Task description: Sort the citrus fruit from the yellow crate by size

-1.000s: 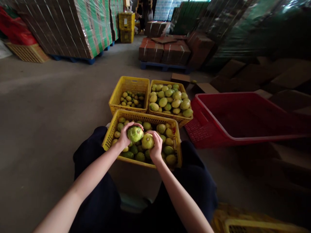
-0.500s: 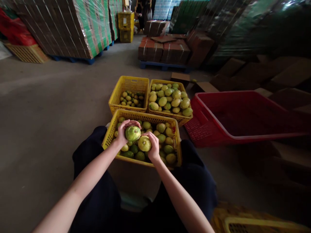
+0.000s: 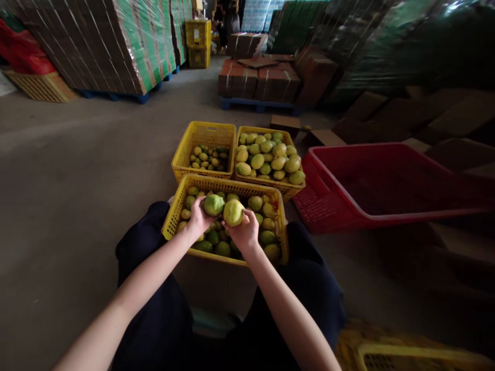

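My left hand (image 3: 199, 219) is closed round a green lemon (image 3: 214, 205), its fingers under and beside the fruit. Just to the right, my right hand (image 3: 247, 232) grips a yellower lemon (image 3: 233, 213). The two fruits are side by side, almost touching, over the near yellow crate (image 3: 226, 257), which holds many green and yellow lemons. Behind it on the left, another yellow crate (image 3: 181, 154) has smaller lemons on its bottom. Beside that, a third crate (image 3: 270, 186) is heaped with large yellowish lemons (image 3: 277, 163).
A red basket (image 3: 320, 206) stands to the right, close to the crates. Flattened cardboard (image 3: 402, 113) lies beyond it. Strapped boxes (image 3: 259, 82) sit on a blue pallet further back. Wrapped stacks (image 3: 150, 46) stand at the far left. Another yellow crate edge (image 3: 417, 353) shows at bottom right.
Both hands have turned their lemons, so other sides show. The palms now face up more, and the fruits have risen slightly away from me.
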`<state>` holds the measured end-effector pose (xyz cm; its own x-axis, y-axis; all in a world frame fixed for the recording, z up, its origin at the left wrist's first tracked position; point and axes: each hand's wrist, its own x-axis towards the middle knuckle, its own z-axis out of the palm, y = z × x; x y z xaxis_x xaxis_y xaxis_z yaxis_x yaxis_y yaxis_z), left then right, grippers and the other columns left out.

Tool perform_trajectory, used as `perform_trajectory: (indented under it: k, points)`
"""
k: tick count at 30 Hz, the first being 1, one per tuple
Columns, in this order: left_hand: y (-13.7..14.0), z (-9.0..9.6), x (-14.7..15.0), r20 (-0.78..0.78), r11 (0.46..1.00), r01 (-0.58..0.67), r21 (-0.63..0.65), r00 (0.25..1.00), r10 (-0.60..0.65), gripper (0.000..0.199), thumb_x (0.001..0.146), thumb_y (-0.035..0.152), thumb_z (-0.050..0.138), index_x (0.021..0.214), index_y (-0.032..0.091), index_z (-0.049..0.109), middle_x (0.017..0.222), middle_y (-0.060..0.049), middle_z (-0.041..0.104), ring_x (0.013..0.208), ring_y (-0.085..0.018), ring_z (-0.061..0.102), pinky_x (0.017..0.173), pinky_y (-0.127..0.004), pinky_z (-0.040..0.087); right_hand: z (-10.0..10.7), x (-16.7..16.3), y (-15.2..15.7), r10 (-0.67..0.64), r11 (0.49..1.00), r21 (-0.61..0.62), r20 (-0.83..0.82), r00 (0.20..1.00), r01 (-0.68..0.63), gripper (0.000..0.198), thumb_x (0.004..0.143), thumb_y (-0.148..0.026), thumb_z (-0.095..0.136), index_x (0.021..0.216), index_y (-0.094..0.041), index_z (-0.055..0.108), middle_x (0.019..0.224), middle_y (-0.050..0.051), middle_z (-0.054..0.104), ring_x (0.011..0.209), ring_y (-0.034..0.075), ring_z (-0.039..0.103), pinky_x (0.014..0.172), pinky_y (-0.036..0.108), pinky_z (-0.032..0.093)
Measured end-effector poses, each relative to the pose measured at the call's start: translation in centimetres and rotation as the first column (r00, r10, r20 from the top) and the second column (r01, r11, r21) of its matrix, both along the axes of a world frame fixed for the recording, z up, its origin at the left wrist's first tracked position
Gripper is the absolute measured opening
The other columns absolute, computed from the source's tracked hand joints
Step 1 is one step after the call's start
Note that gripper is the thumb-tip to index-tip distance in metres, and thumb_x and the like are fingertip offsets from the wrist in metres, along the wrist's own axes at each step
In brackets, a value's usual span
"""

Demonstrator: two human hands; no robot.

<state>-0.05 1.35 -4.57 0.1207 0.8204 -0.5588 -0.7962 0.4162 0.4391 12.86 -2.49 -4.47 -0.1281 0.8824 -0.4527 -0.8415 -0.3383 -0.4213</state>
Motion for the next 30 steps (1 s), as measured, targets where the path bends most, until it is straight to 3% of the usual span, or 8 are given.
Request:
perform_trajectory:
  k: [7, 12, 16, 23, 30]
  points:
    - [0.1, 0.3, -0.3, 0.069, 0.994, -0.053, -0.097, 0.996, 0.06, 0.02, 0.088, 0.034, 0.052, 0.088, 0.018, 0.065, 0.074, -0.006, 0.07, 0.075, -0.023, 0.07, 0.068, -0.035, 0.06, -0.4, 1.1, 0.8, -0.082, 0.993, -0.092, -0.065, 0.994, 0.076, 0.024, 0.083, -0.035, 0.057, 0.092, -0.015, 0.066, 0.069, 0.006, 0.072, 0.056, 0.017, 0.065, 0.046, 0.024, 0.053]
    - [-0.4, 1.2, -0.2, 0.187, 0.996, -0.077, 0.037, 0.98, 0.068, 0.026, 0.086, 0.026, 0.046, 0.084, 0.015, 0.069, 0.076, -0.007, 0.071, 0.077, -0.021, 0.071, 0.075, -0.034, 0.06, -0.5, 0.9, 0.9, -0.175, 0.983, -0.065, -0.089, 0.98, 0.17, 0.023, 0.079, -0.03, 0.06, 0.098, -0.019, 0.068, 0.085, 0.007, 0.076, 0.076, 0.021, 0.072, 0.065, 0.031, 0.059]
    - [-0.5, 1.3, 0.6, 0.203, 0.99, -0.097, 0.103, 0.976, 0.074, 0.029, 0.084, 0.024, 0.047, 0.074, 0.012, 0.071, 0.072, -0.008, 0.072, 0.073, -0.02, 0.071, 0.079, -0.034, 0.058, -0.2, 0.5, 1.0, -0.171, 0.985, -0.048, -0.061, 0.983, 0.168, 0.024, 0.082, -0.036, 0.058, 0.096, -0.02, 0.069, 0.084, 0.004, 0.076, 0.07, 0.019, 0.071, 0.068, 0.034, 0.059]
    - [0.1, 0.6, 2.0, 0.224, 0.992, -0.09, 0.092, 0.972, 0.067, 0.03, 0.082, 0.025, 0.05, 0.07, 0.012, 0.074, 0.077, -0.011, 0.076, 0.084, -0.024, 0.073, 0.092, -0.04, 0.054, -0.8, 0.4, 1.2, -0.201, 0.979, 0.011, -0.092, 0.975, 0.202, 0.022, 0.079, -0.031, 0.061, 0.091, -0.016, 0.072, 0.083, 0.005, 0.076, 0.077, 0.018, 0.071, 0.081, 0.031, 0.057]
    - [0.3, 0.4, 1.8, 0.205, 0.992, -0.094, 0.086, 0.976, 0.074, 0.024, 0.078, 0.025, 0.053, 0.072, 0.013, 0.073, 0.078, -0.01, 0.076, 0.087, -0.024, 0.073, 0.093, -0.039, 0.053, -0.4, 0.2, 1.3, -0.197, 0.98, -0.033, -0.124, 0.973, 0.194, 0.022, 0.08, -0.031, 0.059, 0.093, -0.018, 0.071, 0.082, 0.005, 0.076, 0.074, 0.019, 0.072, 0.08, 0.035, 0.059]
